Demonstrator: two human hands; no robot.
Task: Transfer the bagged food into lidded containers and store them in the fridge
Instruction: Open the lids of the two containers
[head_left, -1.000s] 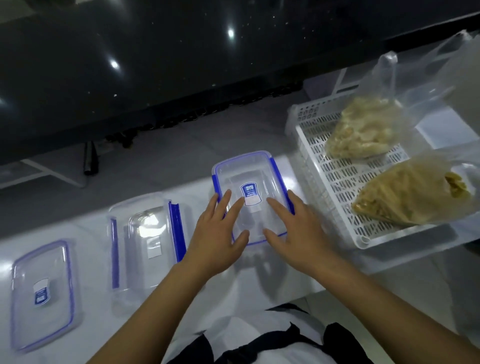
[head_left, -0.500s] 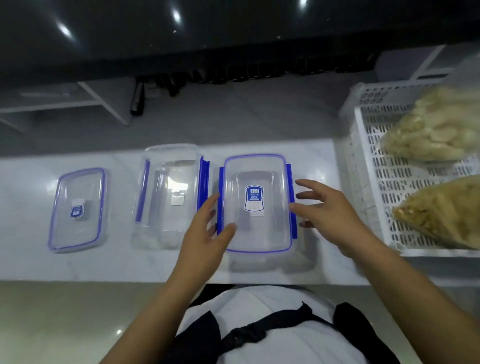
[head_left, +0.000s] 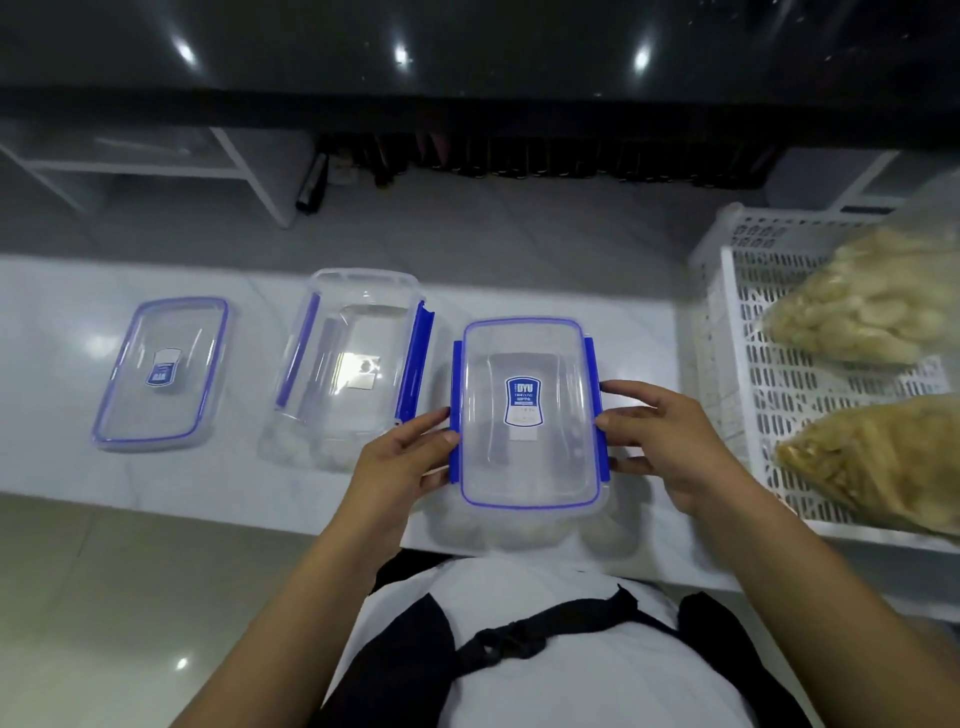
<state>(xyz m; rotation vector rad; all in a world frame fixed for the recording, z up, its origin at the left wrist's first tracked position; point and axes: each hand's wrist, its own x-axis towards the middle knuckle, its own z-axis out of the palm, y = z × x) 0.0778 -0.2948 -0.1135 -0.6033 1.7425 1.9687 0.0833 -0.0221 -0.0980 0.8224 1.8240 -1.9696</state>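
Your left hand (head_left: 402, 457) and right hand (head_left: 662, 441) grip the lidded container's (head_left: 527, 415) blue side clasps; open container (head_left: 353, 358) just left.

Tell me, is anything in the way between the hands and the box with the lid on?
Nothing visible is. The left hand and right hand already touch the blue side clips of the lidded container, one on each side.
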